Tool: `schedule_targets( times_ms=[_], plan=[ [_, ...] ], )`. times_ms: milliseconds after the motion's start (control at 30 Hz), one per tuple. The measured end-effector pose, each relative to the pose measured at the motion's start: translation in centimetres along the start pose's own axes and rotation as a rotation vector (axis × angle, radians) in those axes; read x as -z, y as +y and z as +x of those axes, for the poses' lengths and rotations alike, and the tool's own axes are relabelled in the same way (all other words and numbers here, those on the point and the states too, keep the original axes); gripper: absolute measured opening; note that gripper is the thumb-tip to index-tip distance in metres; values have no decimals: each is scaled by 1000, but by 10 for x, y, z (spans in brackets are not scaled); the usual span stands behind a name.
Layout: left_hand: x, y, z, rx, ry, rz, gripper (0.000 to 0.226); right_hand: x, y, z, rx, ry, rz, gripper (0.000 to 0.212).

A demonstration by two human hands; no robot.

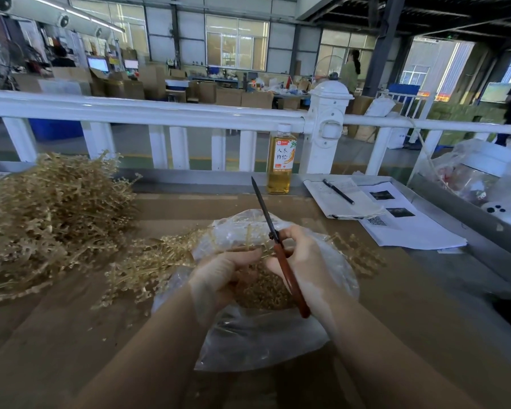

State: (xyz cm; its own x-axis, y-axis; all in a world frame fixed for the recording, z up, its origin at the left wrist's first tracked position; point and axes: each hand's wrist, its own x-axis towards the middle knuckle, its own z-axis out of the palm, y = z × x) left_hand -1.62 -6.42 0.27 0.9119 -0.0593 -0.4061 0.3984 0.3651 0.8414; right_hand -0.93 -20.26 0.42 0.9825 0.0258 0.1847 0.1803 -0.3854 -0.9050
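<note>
Right hand (304,267): fingers curled round the red handles of the scissors (281,253). The dark blades lie together and point up and away from the person.

Left hand (219,278): clamped on the stem end of a bunch of tan sprigs (160,261), whose tips trail out to the left onto the surface (396,305).

Both hands sit over the open clear plastic bag (263,335), which lies on the surface and holds a heap of short sprig pieces (263,290).

A large sprig pile (50,216) is at far left. Behind the bag, a bottle (281,163) of amber drink stands upright by the white railing (160,112). To its right are a notebook (348,205) with a pen (338,191) on it, and printed sheets (410,228).
</note>
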Motion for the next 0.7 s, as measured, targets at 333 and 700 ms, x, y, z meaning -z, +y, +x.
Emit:
schedule_targets(
  times_ms=[333,700],
  plan=[
    [2,-5,4,-56,-21,-102,14,-3,2,-4,109,45,-74,33],
    [2,-10,12,-42,-55,-85,11,-1,4,-2,107,47,-15,38]
  ],
)
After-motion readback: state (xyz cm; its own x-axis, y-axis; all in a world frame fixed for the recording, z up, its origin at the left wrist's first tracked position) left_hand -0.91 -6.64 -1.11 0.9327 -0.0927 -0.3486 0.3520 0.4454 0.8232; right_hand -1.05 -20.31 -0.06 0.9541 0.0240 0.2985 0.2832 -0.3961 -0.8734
